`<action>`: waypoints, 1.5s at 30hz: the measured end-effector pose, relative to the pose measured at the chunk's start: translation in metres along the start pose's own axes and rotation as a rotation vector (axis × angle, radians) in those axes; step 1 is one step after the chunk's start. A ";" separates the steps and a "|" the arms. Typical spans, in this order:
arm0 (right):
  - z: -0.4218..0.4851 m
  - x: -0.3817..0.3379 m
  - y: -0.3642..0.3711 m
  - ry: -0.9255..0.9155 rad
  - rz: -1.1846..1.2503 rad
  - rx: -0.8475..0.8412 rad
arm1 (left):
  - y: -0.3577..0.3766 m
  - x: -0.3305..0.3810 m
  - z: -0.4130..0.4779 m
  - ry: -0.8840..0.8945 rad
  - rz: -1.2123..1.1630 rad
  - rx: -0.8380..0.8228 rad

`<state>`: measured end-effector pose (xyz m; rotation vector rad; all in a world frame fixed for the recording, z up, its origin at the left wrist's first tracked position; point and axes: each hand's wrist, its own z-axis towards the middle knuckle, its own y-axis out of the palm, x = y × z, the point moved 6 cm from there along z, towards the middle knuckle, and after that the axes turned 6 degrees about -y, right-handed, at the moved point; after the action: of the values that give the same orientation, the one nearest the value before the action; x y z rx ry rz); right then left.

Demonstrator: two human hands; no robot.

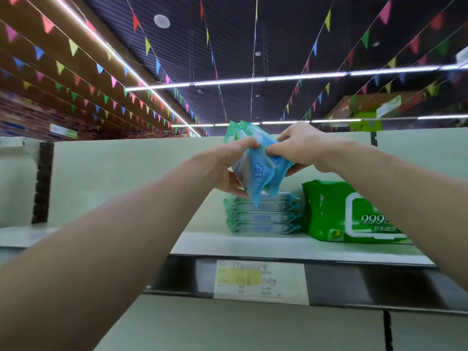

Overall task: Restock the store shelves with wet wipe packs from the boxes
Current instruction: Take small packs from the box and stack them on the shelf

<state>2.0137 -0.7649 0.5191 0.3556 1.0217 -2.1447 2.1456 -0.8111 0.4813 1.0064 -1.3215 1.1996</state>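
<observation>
Left hand (225, 168) and right hand (301, 148) grip blue plastic wipe packs (258, 173); next, probably lower them onto the flat stack (263, 216) at six o'clock.

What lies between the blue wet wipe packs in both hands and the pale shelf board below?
In the head view, a stack of flat teal wet wipe packs lies on the shelf under the held blue packs.
</observation>
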 end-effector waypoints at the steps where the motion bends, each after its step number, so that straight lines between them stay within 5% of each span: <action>1: 0.003 0.003 0.000 0.011 0.017 -0.006 | 0.002 0.001 0.006 -0.008 0.014 -0.009; 17: 0.047 0.049 0.027 0.277 0.036 -0.200 | -0.016 0.006 0.071 0.026 -0.090 -0.091; 24: 0.061 0.035 0.044 0.089 -0.218 -0.202 | -0.024 -0.010 0.086 -0.031 -0.073 -0.120; 33: 0.054 0.014 0.049 0.054 -0.447 -0.501 | -0.036 -0.010 0.080 -0.045 -0.135 -0.061; 36: 0.064 0.012 0.050 -0.021 -0.589 -0.402 | -0.036 -0.009 0.083 -0.044 -0.176 -0.067; 40: 0.073 0.020 0.047 0.003 -0.514 -0.292 | -0.033 -0.012 0.088 -0.054 -0.194 -0.072; 45: 0.065 0.022 0.065 0.009 -0.504 -0.478 | -0.029 -0.011 0.087 -0.047 -0.216 -0.092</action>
<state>2.0480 -0.8523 0.5132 -0.1396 1.7203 -2.2188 2.1618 -0.9021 0.4772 1.0857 -1.2577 0.9493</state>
